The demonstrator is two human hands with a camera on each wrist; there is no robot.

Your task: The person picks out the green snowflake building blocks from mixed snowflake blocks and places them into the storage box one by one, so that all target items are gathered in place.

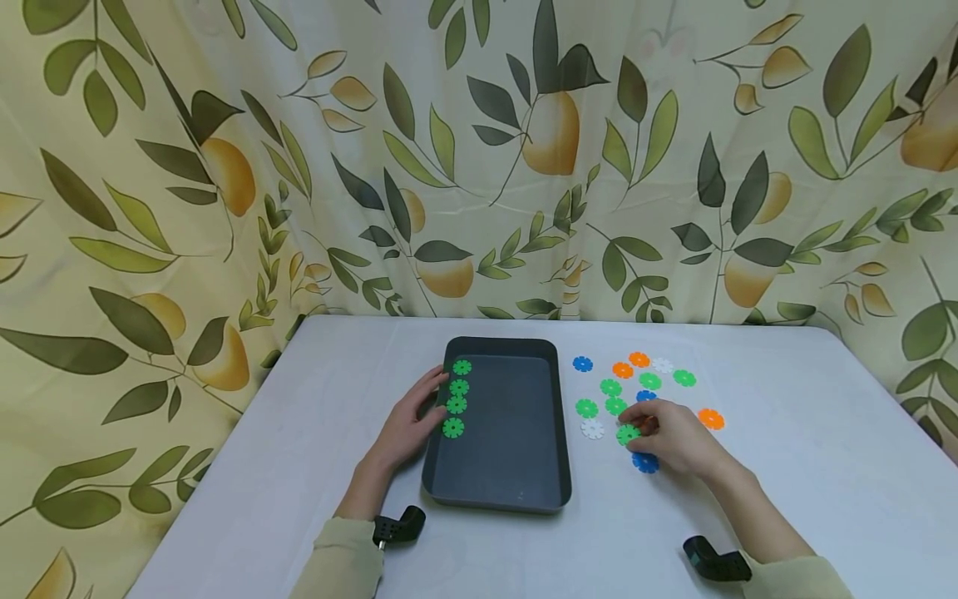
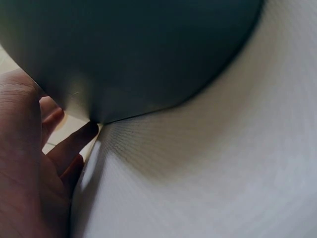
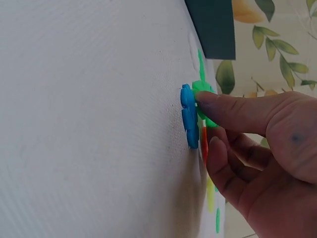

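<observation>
My left hand [image 1: 407, 423] lies along the left side of the dark grey tray [image 1: 560, 399], thumb and fingertips touching its rim. In the left wrist view, extended fingers [image 2: 74, 144] meet the tray's outer side. Several green notched discs [image 1: 459, 388] line the tray's left side in a column. Right of the tray, my right hand [image 1: 674, 437] pinches a green notched disc [image 1: 627, 434] between thumb and fingers. Just beside it is a blue notched disc [image 3: 188, 116], lying near the thumb on the table. Part of the pinched disc is hidden by the fingers.
Loose discs lie around my right hand: orange ones [image 1: 711, 418], white ones [image 1: 592, 428], green ones [image 1: 587, 408] and blue ones [image 1: 582, 363]. They rest on a white-covered table [image 1: 254, 499]. A leaf-and-fruit patterned curtain [image 1: 494, 225] hangs behind the table.
</observation>
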